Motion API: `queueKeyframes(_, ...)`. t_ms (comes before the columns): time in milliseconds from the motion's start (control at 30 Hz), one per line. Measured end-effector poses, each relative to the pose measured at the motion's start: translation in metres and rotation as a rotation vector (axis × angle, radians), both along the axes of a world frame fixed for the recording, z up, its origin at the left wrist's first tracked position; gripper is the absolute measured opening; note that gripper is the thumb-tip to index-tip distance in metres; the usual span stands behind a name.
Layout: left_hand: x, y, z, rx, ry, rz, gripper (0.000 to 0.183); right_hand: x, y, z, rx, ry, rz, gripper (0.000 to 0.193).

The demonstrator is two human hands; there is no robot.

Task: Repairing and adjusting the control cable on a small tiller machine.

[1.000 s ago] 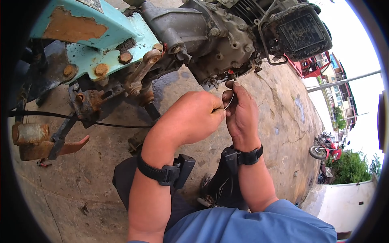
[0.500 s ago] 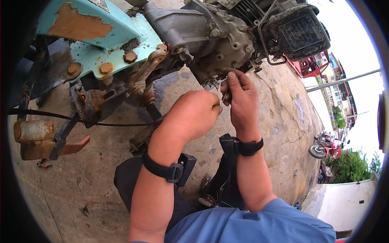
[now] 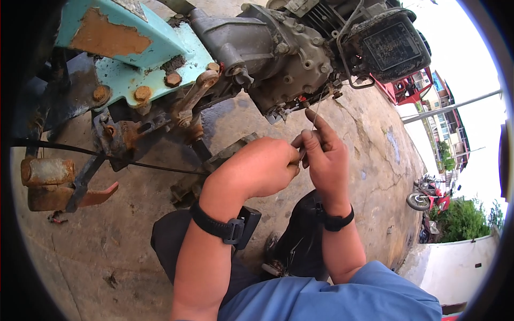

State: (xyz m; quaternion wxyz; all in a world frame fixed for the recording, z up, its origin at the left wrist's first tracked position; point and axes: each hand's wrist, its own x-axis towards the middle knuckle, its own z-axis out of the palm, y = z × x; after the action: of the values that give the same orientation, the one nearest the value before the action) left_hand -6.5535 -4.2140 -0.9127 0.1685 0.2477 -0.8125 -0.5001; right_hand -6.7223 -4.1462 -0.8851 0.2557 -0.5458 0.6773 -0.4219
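Observation:
A grimy grey engine (image 3: 292, 59) lies ahead, with small linkage parts along its lower edge. From that edge a thin wire (image 3: 317, 112) comes down toward my hands. My right hand (image 3: 327, 166) pinches around the wire's lower end with the thumb and curled fingers, while its index finger points up beside it. Close against it, my left hand (image 3: 262, 166) is closed, fingertips meeting the right thumb. Whatever sits between the left fingers is too small and hidden to name. Both hands are just below the engine, apart from it.
A turquoise bracket (image 3: 193, 51) with rusty bolts is fixed left of the engine. Below it are a rusty lever arm (image 3: 195, 96), a black cable (image 3: 144, 163) and a rusty pedal-like part (image 3: 96, 193). A dark rectangular cover (image 3: 393, 45) juts out right. A red motorcycle (image 3: 431, 198) stands farther off on concrete.
Both hands have come down and back from the engine's lower edge. The right index finger has straightened, and the thin wire now shows stretched between engine and hands.

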Motion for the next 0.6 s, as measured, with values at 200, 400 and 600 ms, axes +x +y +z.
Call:
queueKeyframes(200,0.015,0.004,0.037,0.224,0.229,-0.055,0.022,-0.033,0.031,0.015,-0.595,0.500,-0.152,0.071)
queueKeyframes(400,0.010,0.014,0.028,0.109,0.369,0.087,0.018,-0.040,0.028,0.048,-0.638,1.008,0.072,0.040)
queueKeyframes(600,-0.039,0.017,0.039,0.278,0.448,0.413,0.027,-0.068,0.029,0.047,-0.667,1.026,-0.032,0.034)
